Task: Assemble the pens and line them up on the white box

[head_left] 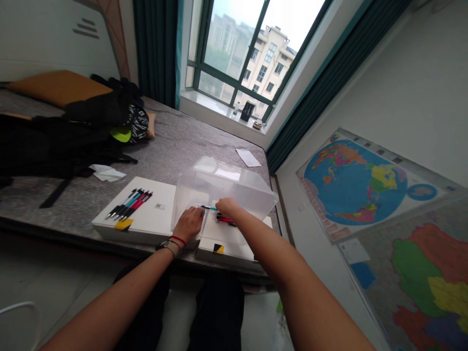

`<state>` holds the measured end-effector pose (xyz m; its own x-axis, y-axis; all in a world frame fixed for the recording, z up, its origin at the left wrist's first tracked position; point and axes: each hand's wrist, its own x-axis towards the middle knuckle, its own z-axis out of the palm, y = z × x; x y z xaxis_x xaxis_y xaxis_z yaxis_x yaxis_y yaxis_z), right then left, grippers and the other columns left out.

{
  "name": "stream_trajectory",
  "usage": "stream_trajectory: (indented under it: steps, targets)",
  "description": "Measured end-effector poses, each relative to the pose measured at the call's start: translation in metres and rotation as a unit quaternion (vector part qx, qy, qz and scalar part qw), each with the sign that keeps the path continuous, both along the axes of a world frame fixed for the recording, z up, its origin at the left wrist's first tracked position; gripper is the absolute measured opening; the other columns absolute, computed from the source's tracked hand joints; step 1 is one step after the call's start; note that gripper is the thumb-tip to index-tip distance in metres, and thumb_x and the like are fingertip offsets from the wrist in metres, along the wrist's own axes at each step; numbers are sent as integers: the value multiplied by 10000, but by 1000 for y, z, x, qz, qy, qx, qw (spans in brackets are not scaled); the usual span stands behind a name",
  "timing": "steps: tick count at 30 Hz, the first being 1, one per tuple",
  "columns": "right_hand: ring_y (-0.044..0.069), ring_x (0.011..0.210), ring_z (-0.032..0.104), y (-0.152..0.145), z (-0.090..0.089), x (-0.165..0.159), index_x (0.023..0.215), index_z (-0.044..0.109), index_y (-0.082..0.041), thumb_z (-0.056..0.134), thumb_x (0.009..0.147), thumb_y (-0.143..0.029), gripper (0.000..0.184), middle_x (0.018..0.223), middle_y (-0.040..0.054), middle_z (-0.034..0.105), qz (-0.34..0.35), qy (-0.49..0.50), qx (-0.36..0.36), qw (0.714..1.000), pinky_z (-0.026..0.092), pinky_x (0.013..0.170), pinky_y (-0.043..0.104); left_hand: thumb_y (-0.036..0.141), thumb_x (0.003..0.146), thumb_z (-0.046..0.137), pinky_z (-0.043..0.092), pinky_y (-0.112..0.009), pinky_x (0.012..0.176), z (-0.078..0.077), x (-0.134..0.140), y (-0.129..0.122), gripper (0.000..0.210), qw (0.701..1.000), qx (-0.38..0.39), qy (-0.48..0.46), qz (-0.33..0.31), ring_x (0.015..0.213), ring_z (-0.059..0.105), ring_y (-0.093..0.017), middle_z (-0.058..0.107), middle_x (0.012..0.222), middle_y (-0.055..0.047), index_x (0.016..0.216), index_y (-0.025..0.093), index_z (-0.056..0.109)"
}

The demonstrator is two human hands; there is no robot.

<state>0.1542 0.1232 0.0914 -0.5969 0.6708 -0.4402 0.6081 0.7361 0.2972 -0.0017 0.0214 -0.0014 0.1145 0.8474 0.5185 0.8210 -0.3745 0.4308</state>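
My right hand (pixel 227 207) is closed around a blue pen (pixel 209 208), whose thin end points left toward my other hand. My left hand (pixel 189 224) is pinched, with a small blue piece (pixel 203 212) at its fingertips; its exact kind is too small to tell. Red pen parts (pixel 224 219) lie on the right white box (pixel 208 246), partly hidden by my right hand and forearm. On the left white box (pixel 161 192), several pens (pixel 129 204) in blue, teal, red and black lie side by side. A clear plastic bin (pixel 234 183) rests on its side behind my hands.
Both boxes stand at the front edge of a grey mattress (pixel 183 131). A black bag (pixel 66 141) and a crumpled tissue (pixel 107 173) lie to the left. White paper (pixel 248 157) lies near the windowsill (pixel 219 103). A wall with maps (pixel 358 180) borders the right.
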Motion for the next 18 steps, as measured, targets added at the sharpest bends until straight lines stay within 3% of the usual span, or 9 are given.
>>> stream_trajectory:
  steps: [9,18]
  targets:
    - [312,1013,698,6,-15,-5,1124,705,-103,508,923,-128,283,1085,214,702,-33,8,-8,999,577,810,417,208,926,427,445,-387,813,-1,0,0,170,1000,-6,13,9,872,560,-254,597,900,-98,1012,192,573]
    - [292,982,706,0,-15,-6,1080,712,-98,513,912,-116,261,1063,207,710,-16,22,10,1000,572,810,390,218,937,410,449,-380,810,1,-1,-1,159,999,-14,25,18,874,560,-254,595,885,-96,984,188,558]
